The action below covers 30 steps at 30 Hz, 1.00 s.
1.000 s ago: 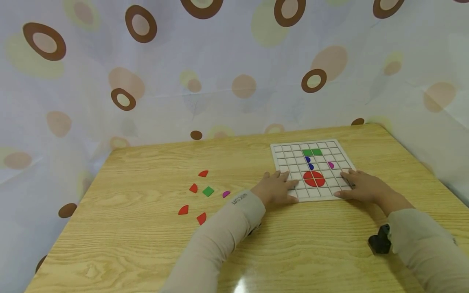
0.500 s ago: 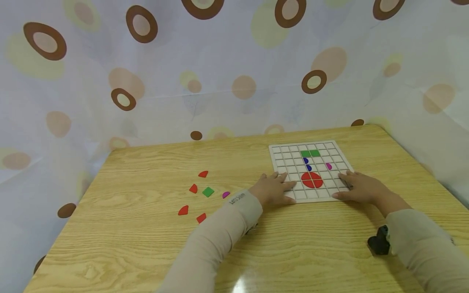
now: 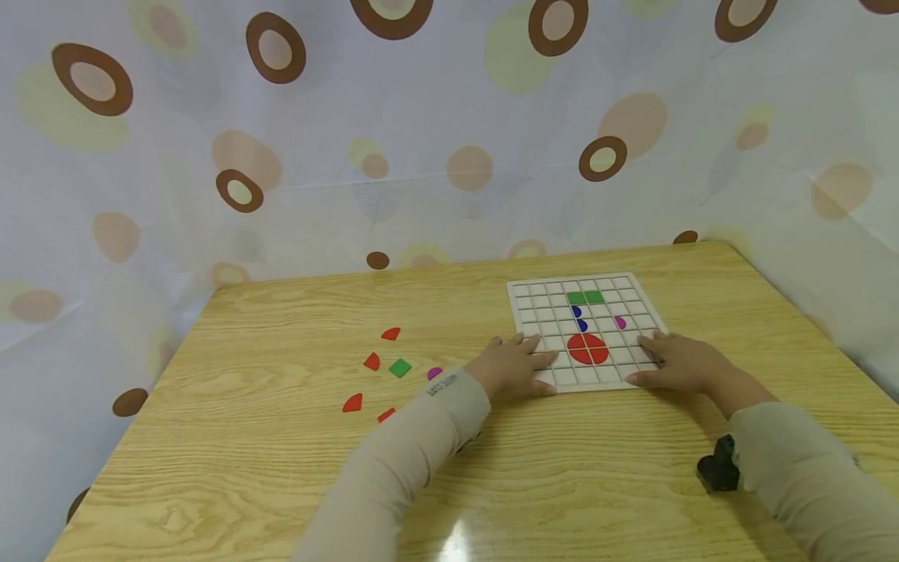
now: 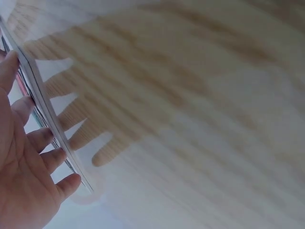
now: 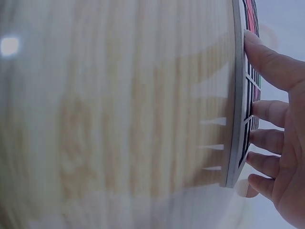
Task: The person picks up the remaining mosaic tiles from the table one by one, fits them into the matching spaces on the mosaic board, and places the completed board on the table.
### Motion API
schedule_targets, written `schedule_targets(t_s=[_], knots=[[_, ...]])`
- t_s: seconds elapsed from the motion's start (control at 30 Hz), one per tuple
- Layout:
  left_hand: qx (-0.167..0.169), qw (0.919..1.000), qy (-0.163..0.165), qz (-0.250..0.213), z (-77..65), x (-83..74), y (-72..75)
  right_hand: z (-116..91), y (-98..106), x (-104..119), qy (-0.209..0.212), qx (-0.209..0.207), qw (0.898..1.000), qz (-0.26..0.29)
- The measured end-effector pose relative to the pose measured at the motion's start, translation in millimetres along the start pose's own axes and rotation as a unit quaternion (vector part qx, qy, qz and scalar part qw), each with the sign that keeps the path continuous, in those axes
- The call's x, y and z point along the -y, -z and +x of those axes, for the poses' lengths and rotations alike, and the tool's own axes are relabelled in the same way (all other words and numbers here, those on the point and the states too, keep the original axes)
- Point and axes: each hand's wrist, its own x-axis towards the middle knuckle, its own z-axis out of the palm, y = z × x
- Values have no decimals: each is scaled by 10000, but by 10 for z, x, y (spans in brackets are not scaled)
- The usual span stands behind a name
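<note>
A white grid board lies flat on the right side of the table. Four-quarter shapes make a red circle on it, with two green squares, two blue half-circles and a purple half-circle farther back. My left hand rests on the board's near left corner, fingers spread. At the near right corner my right hand touches the board, fingers spread as well. Both wrist views show fingertips along the board's thin edge, the right hand's thumb right at it.
Left of the board lie loose pieces: several red quarter-circles, a green square and a purple half-circle. My left sleeve partly covers one red piece. A black device shows by the right cuff. A patterned curtain stands behind the table.
The board has slid a little to the left and towards me, with both hands moving along at its sides. The loose pieces stay put; the left sleeve now covers more of one red piece.
</note>
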Motion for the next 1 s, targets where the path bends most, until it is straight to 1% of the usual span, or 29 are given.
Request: schedule_targets(t_s=[0.17,0.4,0.6,0.83,1.0], knots=[[27,9999,-48,104,-69,47,-19,-13,-27,77,73,-56,10000,-16],[-33,9997,-108,237,-163,128,-49,-30,-53,174,288,-231,9993,-52],[7,10000,-89,38,-241,201,-87,-34,-60,247,378,-272,9989,-55],[-33,9999,-74,117,-331,278,-132,-26,-86,333,572,-325,9978,-93],[-25,10000,-50,44,-393,348,-193,-27,-104,412,746,-412,9963,-72]])
